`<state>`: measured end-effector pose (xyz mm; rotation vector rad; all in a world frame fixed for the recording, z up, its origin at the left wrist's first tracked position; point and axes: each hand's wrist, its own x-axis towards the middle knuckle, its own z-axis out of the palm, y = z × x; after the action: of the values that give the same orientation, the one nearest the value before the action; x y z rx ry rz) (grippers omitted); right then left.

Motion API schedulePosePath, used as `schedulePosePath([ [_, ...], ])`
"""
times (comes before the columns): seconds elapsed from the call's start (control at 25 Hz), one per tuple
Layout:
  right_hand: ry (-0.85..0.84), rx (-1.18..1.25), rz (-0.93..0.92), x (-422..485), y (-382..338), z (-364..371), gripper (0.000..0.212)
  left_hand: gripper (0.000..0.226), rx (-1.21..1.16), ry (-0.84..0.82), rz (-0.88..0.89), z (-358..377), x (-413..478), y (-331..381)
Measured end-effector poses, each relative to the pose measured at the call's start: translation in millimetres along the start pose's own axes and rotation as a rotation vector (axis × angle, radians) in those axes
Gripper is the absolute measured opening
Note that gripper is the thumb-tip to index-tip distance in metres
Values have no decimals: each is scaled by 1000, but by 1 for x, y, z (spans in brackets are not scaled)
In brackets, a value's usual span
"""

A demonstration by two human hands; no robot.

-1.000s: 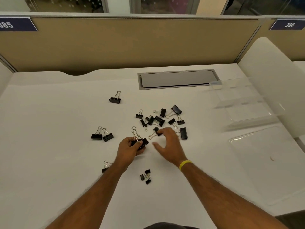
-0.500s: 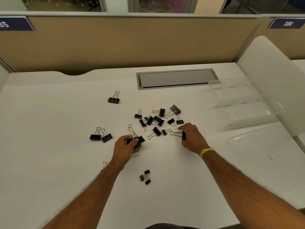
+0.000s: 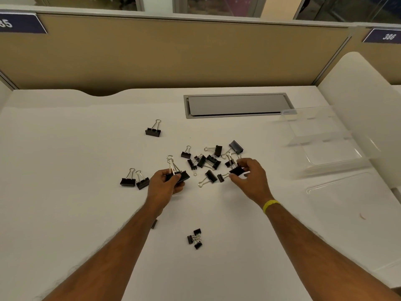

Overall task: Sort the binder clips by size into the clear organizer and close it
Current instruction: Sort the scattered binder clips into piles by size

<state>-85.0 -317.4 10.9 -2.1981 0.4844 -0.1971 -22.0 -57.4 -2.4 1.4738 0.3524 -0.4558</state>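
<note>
**Desk** (image 3: 65, 213): white, and bears everything. Most clips lie loose on it, so sorting is judged barely begun.

**Organizer** (image 3: 325, 146): clear, at the desk's right side, well apart from the clips. Its lid (image 3: 347, 192) lies open and flat on the near side, ready for filling. No clip shows inside, though blur hides detail.

**Left hand** (image 3: 165, 187): curled round large clips (image 3: 180, 175) with the wire handles up, probably gathering one size as a batch.

**Right hand** (image 3: 251, 179): thumb and fingertips pinch a black clip (image 3: 237, 170) at the pile's right edge. It cannot be told whether the clip is clear of the desk.

**Pile** (image 3: 206, 161): mixed sizes, tangled, beyond and between the hands.

**Pair** (image 3: 134, 181): two clips side by side, just left of the left hand.

**Lone clip** (image 3: 153, 131): on the far side, apart from the rest.

**Small clips** (image 3: 195, 238): a tight cluster between the forearms, seemingly grouped by size.
</note>
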Motion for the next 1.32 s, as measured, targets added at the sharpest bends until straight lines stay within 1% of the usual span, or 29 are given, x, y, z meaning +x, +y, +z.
schedulePosePath([
  [0.16,0,97,-15,25,-39,38,43,23,-5,15,32,-5,15,21],
  [0.36,-36,98,-34,63,-78,89,41,23,27,61,74,-24,51,45],
  [0.48,-95,81,-21,92,-99,121,41,27,120,91,102,-40,78,60],
  [0.6,-160,-6,-37,119,-116,152,44,35,237,114,133,-56,107,75],
  [0.76,-205,-46,-42,147,-126,182,45,35,374,81,124,-73,141,96],
  [0.96,-242,-88,-64,164,-123,202,46,29,512,47,84,-88,178,109],
  [1.12,-248,-105,-82,168,-121,204,48,28,519,20,82,-88,190,114],
  [1.2,-258,-114,-94,168,-119,204,52,32,552,12,99,-88,194,114],
  [1.32,-272,-120,-119,167,-117,201,63,36,675,35,155,-87,196,116],
])
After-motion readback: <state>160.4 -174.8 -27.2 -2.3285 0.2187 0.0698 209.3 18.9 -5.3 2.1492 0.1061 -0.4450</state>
